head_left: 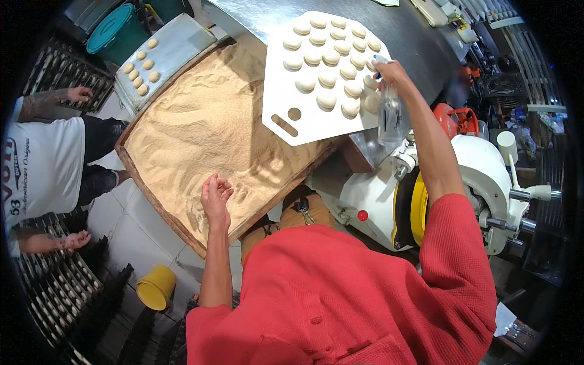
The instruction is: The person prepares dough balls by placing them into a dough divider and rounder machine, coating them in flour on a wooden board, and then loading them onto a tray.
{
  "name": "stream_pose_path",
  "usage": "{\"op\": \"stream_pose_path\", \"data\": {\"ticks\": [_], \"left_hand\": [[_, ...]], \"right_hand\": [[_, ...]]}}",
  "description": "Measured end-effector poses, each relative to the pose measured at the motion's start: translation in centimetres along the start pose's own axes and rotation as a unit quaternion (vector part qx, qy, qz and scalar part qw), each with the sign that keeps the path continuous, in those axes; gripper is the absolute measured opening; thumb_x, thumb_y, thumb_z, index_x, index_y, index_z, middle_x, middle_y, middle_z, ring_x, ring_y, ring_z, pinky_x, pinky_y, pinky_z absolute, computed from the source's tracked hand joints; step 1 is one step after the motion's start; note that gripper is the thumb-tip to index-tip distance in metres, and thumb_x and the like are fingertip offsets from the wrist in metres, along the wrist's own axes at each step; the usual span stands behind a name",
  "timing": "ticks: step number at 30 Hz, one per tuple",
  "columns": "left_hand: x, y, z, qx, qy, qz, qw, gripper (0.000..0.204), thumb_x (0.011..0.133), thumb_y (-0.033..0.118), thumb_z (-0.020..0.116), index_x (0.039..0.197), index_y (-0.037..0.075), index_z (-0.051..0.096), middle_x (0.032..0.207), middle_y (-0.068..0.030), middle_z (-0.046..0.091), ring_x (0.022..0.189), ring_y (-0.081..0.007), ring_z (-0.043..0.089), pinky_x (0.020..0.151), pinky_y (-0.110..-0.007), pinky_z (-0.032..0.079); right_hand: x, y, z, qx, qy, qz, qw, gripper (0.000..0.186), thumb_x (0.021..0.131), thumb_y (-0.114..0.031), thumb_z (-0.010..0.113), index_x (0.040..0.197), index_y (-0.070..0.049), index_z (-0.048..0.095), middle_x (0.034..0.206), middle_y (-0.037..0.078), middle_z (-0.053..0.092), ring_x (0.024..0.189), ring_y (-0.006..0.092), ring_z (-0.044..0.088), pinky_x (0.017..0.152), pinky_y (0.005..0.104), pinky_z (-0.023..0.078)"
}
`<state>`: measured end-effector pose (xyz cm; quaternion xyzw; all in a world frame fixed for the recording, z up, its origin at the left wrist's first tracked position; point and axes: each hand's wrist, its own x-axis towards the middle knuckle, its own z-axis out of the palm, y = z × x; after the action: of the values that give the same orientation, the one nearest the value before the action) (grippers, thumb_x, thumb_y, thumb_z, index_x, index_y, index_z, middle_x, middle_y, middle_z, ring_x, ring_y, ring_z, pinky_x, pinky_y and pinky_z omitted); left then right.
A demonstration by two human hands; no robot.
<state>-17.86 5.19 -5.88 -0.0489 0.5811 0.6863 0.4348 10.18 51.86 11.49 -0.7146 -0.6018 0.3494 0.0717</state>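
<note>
**Inspector:** Report on the hands.

**Assistant:** The left hand rests in the wooden tray, fingers loosely curled and slightly apart, touching the tan crumb-like flour near the tray's near edge. It grips nothing that I can make out. The right hand is raised over the white moulding plate, fingers wrapped round the top of a clear spray bottle that hangs below it.

**Inspector:** Containers and contents?

**Assistant:** The wooden tray is filled with the tan flour, its surface rippled and dented. The white plate lies partly over the tray's far right corner and partly on the metal counter; pale dough balls sit in rows across it, the right hand just beside the rightmost ones. A metal sheet at the tray's far left end carries a few more dough pieces.

**Inspector:** Surroundings?

**Assistant:** A white machine with a yellow wheel stands right of the tray. A yellow bucket sits on the floor. Another person in a white shirt stands at left, well apart.
</note>
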Motion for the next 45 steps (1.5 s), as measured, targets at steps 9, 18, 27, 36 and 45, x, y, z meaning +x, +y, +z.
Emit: {"op": "stream_pose_path", "data": {"ticks": [9, 18, 27, 36, 45], "left_hand": [[-2.3, -1.1, -0.7, -0.005, 0.047, -0.004, 0.999, 0.028, 0.103, 0.031, 0.059, 0.12, 0.009, 0.058, 0.095, -0.0025, 0.059, 0.085, -0.0131, 0.061, 0.073, -0.029, 0.053], [-2.7, -1.1, -1.3, -0.001, 0.034, 0.011, 0.999, 0.026, 0.103, 0.03, 0.059, 0.115, 0.008, 0.058, 0.095, -0.0025, 0.058, 0.086, -0.0129, 0.061, 0.073, -0.029, 0.053], [-2.2, -1.2, -4.1, 0.015, 0.017, -0.003, 1.0, 0.026, 0.102, 0.03, 0.06, 0.115, 0.007, 0.058, 0.095, -0.0029, 0.058, 0.085, -0.0129, 0.062, 0.071, -0.028, 0.054], [-0.3, -2.0, -3.9, 0.043, -0.022, -0.021, 0.999, 0.025, 0.101, 0.032, 0.062, 0.112, 0.01, 0.058, 0.094, -0.0019, 0.06, 0.084, -0.0144, 0.062, 0.074, -0.031, 0.054], [0.7, -2.2, -1.7, 0.049, -0.046, -0.026, 0.997, 0.026, 0.101, 0.03, 0.061, 0.116, 0.009, 0.059, 0.094, -0.002, 0.06, 0.084, -0.0139, 0.063, 0.074, -0.03, 0.054]], "right_hand": [[2.2, -6.2, 2.2, -0.023, -0.014, -0.084, 0.996, 0.033, 0.087, -0.027, 0.06, 0.079, 0.004, 0.064, 0.071, 0.012, 0.065, 0.055, 0.0194, 0.064, 0.053, 0.0381, 0.051], [-2.2, -8.8, 8.2, -0.044, -0.128, -0.173, 0.976, 0.036, 0.088, -0.029, 0.061, 0.085, 0.006, 0.066, 0.076, 0.013, 0.068, 0.055, 0.02, 0.064, 0.05, 0.0344, 0.052], [-10.2, -3.9, 9.9, -0.118, -0.158, -0.151, 0.969, 0.039, 0.09, -0.032, 0.068, 0.092, 0.006, 0.065, 0.075, 0.012, 0.066, 0.051, 0.0198, 0.061, 0.045, 0.0355, 0.05], [-14.6, 6.3, 6.7, -0.065, -0.08, -0.072, 0.992, 0.049, 0.09, -0.04, 0.067, 0.092, 0.01, 0.065, 0.076, 0.015, 0.07, 0.054, 0.0227, 0.066, 0.06, 0.0377, 0.054], [-10.1, 11.6, 1.4, 0.01, -0.017, 0.043, 0.999, 0.038, 0.093, -0.032, 0.066, 0.093, 0.005, 0.064, 0.078, 0.013, 0.068, 0.055, 0.0213, 0.065, 0.053, 0.0393, 0.052]]}}
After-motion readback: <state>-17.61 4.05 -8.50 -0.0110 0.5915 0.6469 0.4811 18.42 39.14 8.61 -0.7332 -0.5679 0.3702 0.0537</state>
